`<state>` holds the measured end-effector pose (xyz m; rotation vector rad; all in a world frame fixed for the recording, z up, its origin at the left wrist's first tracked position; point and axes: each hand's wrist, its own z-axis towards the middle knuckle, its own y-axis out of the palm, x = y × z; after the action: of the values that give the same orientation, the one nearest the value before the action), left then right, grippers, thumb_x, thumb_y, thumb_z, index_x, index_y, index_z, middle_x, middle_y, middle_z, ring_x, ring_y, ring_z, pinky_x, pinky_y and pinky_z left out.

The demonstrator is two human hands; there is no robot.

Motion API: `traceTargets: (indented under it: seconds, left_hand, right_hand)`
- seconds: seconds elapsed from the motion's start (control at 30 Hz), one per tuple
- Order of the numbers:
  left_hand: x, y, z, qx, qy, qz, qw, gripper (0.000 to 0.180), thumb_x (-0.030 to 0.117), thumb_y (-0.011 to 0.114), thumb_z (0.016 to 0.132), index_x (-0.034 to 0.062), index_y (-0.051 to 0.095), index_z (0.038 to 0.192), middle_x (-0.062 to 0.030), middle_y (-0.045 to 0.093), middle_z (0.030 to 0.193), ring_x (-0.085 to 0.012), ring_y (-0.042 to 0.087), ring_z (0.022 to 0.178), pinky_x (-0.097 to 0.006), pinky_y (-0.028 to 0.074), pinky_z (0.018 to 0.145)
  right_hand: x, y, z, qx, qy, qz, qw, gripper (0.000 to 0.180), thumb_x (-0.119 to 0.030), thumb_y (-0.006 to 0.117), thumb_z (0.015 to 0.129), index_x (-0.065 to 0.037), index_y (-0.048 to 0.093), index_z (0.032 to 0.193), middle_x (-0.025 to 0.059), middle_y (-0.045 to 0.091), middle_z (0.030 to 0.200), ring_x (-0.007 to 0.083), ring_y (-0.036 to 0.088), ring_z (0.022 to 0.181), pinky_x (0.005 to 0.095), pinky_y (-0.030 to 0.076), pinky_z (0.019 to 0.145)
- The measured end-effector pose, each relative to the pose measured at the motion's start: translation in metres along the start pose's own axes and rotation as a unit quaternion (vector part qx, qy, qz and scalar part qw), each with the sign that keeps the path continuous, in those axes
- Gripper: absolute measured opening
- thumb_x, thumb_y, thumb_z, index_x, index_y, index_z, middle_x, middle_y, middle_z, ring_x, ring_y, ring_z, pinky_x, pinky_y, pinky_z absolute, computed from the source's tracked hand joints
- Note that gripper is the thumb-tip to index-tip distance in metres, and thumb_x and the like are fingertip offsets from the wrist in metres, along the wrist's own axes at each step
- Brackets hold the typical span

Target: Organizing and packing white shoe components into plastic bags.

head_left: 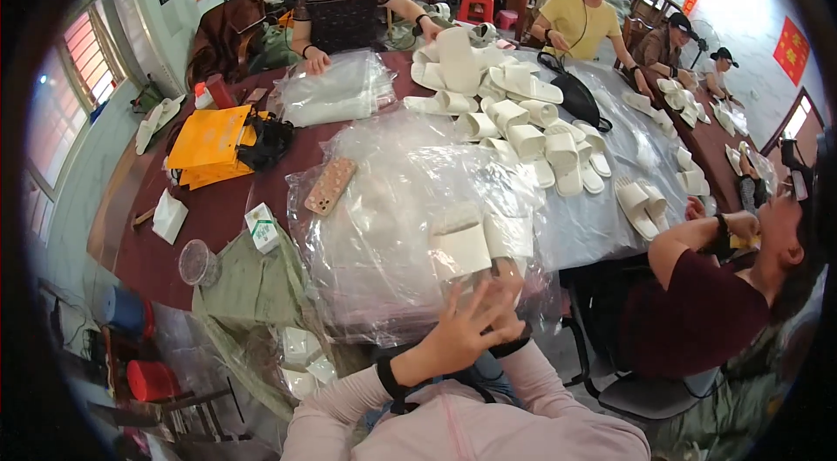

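Note:
A pair of white slide slippers lies in front of me among clear plastic bags (375, 164); whether they are in a bag or on top, I cannot tell. The left slipper (460, 252) and the right slipper (509, 235) sit side by side. Just below them, my left hand (453, 332) is raised with its fingers spread, and nothing shows in it. Partly behind it, my right hand (506, 291) reaches to the near end of the right slipper. Its fingertips are hidden, so its grip cannot be made out.
Many white slippers (523, 138) are heaped farther back. On the left lie a phone (330, 185), a yellow bag (207, 140), a tissue pack (261, 228) and a round plastic tub (199, 263). A co-worker (697, 304) sits close on my right; others stand across the table.

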<state>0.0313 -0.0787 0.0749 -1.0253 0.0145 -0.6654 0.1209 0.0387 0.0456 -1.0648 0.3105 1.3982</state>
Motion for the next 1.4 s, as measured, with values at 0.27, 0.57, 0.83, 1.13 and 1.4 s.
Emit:
traceTargets:
  seconds: [0.27,0.57,0.83,1.13,1.4]
  left_hand:
    - [-0.003,-0.028,-0.05,0.08,-0.439,-0.002,0.895,0.059,0.015,0.052,0.087,0.0056,0.034,0.142,-0.0304,0.052,0.119,-0.0396,0.058,0.091,-0.048,0.046,0.081]
    - [0.04,-0.074,-0.077,0.074,0.078,-0.139,0.984,0.056,0.002,0.052,0.083,-0.0049,0.037,0.136,-0.0201,0.063,0.096,-0.0343,0.062,0.08,-0.038,0.051,0.065]
    - [0.024,-0.232,-0.133,0.337,-0.481,-0.135,0.798,0.018,0.017,0.049,0.092,0.002,0.058,0.096,-0.0114,0.067,0.091,-0.0244,0.066,0.087,-0.033,0.051,0.077]
    - [0.027,-0.291,-0.207,0.367,-0.421,-0.412,0.72,0.021,0.013,0.044,0.082,-0.0033,0.055,0.075,-0.0188,0.063,0.074,-0.0254,0.059,0.065,-0.032,0.049,0.068]
    - [0.016,-0.265,-0.302,0.173,-0.648,-0.413,0.616,0.017,0.012,0.051,0.076,0.0003,0.058,0.066,-0.0109,0.062,0.071,-0.0174,0.054,0.059,-0.029,0.042,0.057]
  right_hand:
    - [-0.026,0.017,0.022,0.072,-0.003,0.021,0.997,0.009,-0.004,0.06,0.078,0.002,0.061,0.084,0.0173,0.061,0.078,0.032,0.058,0.067,0.0379,0.046,0.06]
    - [-0.067,0.072,0.025,-0.098,-0.209,0.049,0.972,0.033,-0.014,0.061,0.086,-0.001,0.057,0.116,0.0115,0.066,0.099,0.0245,0.062,0.089,0.0323,0.049,0.081]
    - [-0.157,0.036,0.011,-0.594,-0.113,0.327,0.726,0.047,-0.011,0.053,0.093,-0.003,0.041,0.137,0.0189,0.046,0.135,0.0331,0.046,0.124,0.0356,0.036,0.102]
    - [-0.141,0.082,0.015,-0.309,-0.239,0.181,0.903,0.058,-0.006,0.063,0.082,-0.006,0.043,0.136,0.0184,0.037,0.143,0.0366,0.037,0.13,0.0464,0.034,0.104]
    - [-0.119,0.108,0.018,-0.224,-0.285,-0.238,0.901,0.062,-0.027,0.064,0.081,-0.015,0.044,0.138,0.0127,0.034,0.146,0.0332,0.03,0.135,0.055,0.02,0.109]
